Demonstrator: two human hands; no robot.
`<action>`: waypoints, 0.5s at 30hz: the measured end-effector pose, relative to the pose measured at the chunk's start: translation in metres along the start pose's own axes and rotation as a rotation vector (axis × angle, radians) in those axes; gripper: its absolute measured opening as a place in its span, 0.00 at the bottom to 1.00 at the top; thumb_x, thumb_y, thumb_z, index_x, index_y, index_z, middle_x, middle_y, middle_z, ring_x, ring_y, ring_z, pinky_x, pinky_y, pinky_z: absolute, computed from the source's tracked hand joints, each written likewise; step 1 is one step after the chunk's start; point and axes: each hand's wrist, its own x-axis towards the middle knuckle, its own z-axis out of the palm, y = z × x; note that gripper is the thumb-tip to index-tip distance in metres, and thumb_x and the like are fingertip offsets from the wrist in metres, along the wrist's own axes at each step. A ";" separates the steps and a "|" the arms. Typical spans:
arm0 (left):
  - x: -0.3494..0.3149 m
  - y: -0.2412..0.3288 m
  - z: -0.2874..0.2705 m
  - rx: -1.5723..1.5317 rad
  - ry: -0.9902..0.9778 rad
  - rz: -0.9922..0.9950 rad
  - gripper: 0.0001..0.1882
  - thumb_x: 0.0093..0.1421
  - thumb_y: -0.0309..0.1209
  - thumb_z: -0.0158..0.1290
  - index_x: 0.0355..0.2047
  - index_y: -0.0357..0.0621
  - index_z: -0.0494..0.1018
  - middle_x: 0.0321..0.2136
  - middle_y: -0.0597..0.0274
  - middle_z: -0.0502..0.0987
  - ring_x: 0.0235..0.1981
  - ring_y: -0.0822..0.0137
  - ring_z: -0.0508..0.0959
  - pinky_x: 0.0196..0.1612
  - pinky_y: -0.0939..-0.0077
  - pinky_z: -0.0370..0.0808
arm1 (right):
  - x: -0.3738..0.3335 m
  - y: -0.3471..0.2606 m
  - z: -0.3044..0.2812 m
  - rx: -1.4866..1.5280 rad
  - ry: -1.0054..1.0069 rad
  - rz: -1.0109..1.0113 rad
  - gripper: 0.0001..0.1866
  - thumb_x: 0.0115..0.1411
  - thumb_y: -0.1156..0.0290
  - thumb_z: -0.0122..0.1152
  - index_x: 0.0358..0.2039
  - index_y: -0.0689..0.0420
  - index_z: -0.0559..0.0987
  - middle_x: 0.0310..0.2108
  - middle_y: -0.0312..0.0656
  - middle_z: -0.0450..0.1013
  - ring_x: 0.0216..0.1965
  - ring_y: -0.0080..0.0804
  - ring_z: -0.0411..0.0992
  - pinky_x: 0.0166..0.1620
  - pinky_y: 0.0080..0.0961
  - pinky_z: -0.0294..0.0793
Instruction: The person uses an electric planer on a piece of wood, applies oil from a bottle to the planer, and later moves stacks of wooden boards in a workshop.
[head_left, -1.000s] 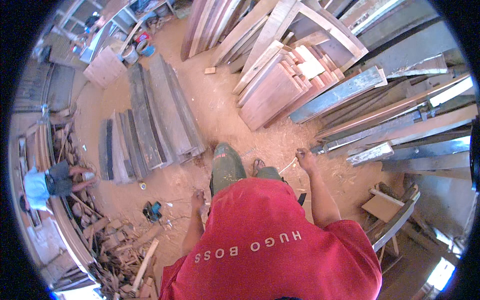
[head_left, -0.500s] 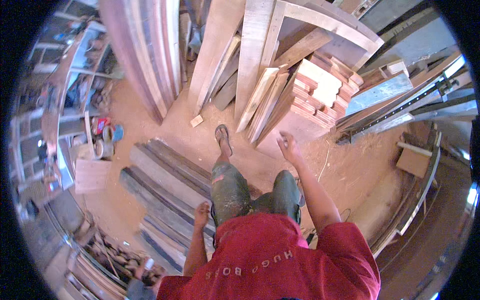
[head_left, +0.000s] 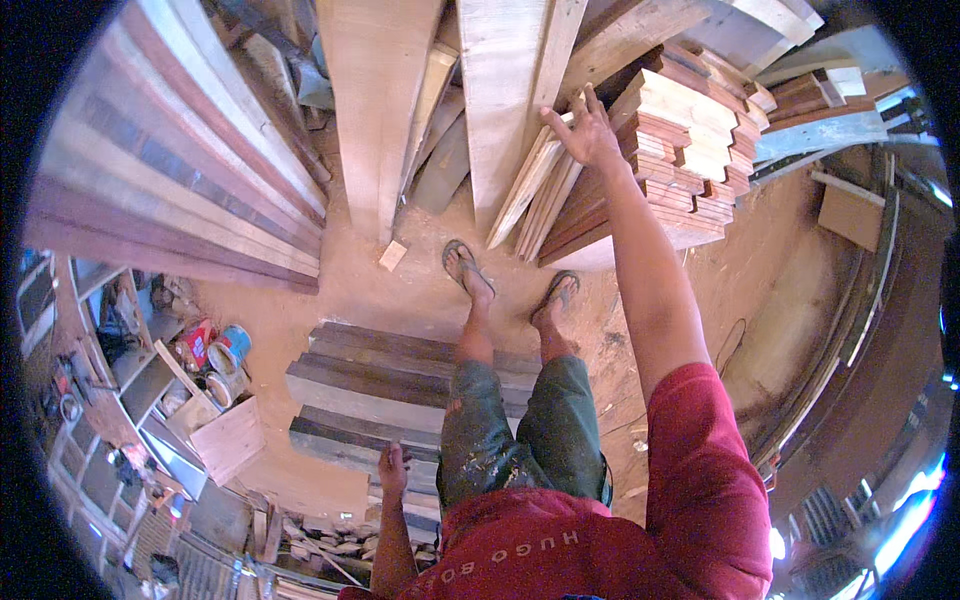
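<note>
My right hand [head_left: 590,138] is stretched forward with its fingers spread, over the upper ends of some narrow wooden boards [head_left: 545,178]. These boards lean beside a tall stack of shaped reddish planks [head_left: 680,135]. Nothing shows in the grasp, and I cannot tell whether the fingertips touch the wood. My left hand [head_left: 393,470] hangs low at my side, fingers loosely bent and apart, holding nothing. Below it in the picture lie dark timber beams [head_left: 365,375] on the floor, left of my legs.
Wide pale boards [head_left: 380,110] stand ahead, and long coloured planks [head_left: 190,170] lean at the left. A small wood block [head_left: 393,255] lies near my sandalled feet. Buckets [head_left: 228,350] and a plywood piece [head_left: 228,440] sit at the left; a blue-grey board [head_left: 820,135] rests at right.
I have stepped closer to the leaning boards, both feet now showing. My right arm has reached forward and its fingers have spread. My left hand stays low at my side.
</note>
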 end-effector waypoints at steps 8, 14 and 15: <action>0.055 0.062 0.002 -0.001 -0.059 -0.102 0.25 0.69 0.49 0.44 0.54 0.41 0.70 0.44 0.57 0.78 0.40 0.65 0.80 0.36 0.67 0.78 | -0.116 -0.041 -0.011 -0.060 0.218 -0.150 0.38 0.58 0.39 0.55 0.46 0.67 0.77 0.67 0.59 0.55 0.62 0.66 0.58 0.65 0.47 0.61; 0.051 0.207 0.061 0.004 -0.206 0.037 0.28 0.69 0.52 0.43 0.58 0.44 0.67 0.48 0.54 0.76 0.45 0.61 0.79 0.45 0.66 0.77 | -0.285 -0.081 -0.002 0.089 0.088 -0.070 0.35 0.52 0.45 0.63 0.50 0.60 0.76 0.67 0.59 0.53 0.68 0.67 0.48 0.68 0.54 0.52; 0.053 0.219 0.077 -0.027 -0.250 0.058 0.28 0.69 0.53 0.43 0.58 0.45 0.67 0.48 0.54 0.76 0.45 0.61 0.79 0.46 0.66 0.76 | -0.304 -0.084 0.002 0.100 0.072 -0.048 0.35 0.51 0.44 0.63 0.50 0.60 0.76 0.67 0.59 0.53 0.68 0.67 0.48 0.68 0.55 0.52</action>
